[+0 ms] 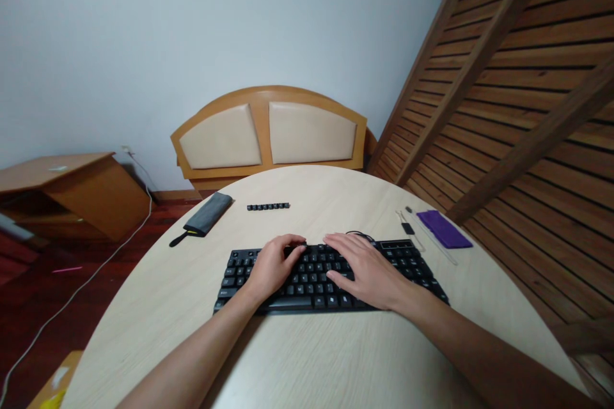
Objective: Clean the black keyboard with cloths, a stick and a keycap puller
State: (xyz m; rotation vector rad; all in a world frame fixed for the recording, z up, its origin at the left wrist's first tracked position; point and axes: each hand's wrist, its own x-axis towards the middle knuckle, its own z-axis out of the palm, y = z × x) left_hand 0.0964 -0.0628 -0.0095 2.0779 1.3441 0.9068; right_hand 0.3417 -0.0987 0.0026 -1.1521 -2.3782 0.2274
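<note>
A black keyboard [292, 302] lies on the round, pale wooden table [307, 358], close in front of me. My left hand [272, 263] rests over its left-middle keys. The fingers are bent, with thumb and forefinger drawn close together at the keyboard's back edge; whatever is between the tips is too small to make out. Across the right-middle keys lies my right hand [367, 268], fingers stretched towards the back edge and thumb apart. Behind the keyboard, loose black keycaps [268, 206] form a short row. Both palms hide part of the keys.
A grey pouch [208, 214] with a black strap lies at the table's left. At right are a purple cloth [444, 229], a small black-and-metal tool [407, 228] and a thin pale stick [439, 245]. Beyond stand a padded headboard [268, 94] and slatted wood [508, 140].
</note>
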